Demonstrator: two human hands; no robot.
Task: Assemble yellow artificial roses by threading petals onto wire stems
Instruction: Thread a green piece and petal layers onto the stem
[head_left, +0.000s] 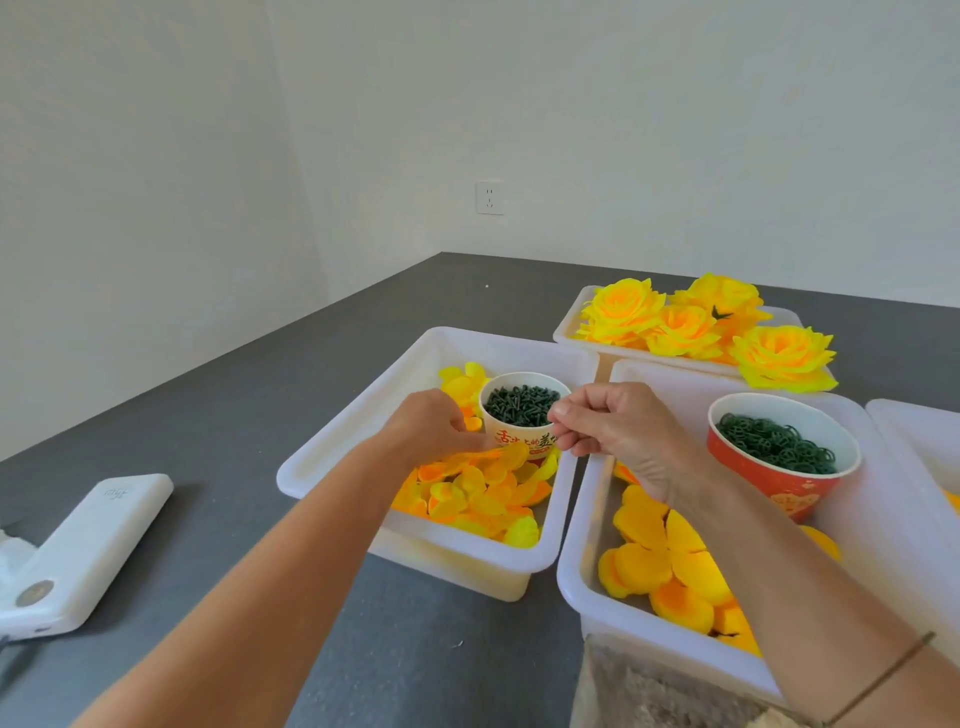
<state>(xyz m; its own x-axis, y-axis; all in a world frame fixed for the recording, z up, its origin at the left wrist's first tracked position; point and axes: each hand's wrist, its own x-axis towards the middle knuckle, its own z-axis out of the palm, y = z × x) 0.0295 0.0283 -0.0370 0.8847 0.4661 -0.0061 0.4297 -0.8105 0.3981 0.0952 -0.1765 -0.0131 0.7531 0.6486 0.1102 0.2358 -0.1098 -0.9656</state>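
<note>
Power bank (88, 551): near the counter's (249, 415) left edge; clear of the work.
Left hand (434, 426): fingers narrowed onto small yellow petals (478, 493) in the left tray (332, 452); several thin petals could lift together.
Paper cup (524, 415): holds green stem pieces; a knuckle could tip it.
Right hand (618, 431): pinched shut; contents hidden.

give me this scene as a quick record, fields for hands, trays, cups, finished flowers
left hand: reaching onto small yellow fabric petals in left white plastic tray
right hand: fingers pinched by white paper cup of dark green pegs; held item unclear
near tray: large yellow petals, red paper cup of green rings
finished yellow roses: far tray
</note>
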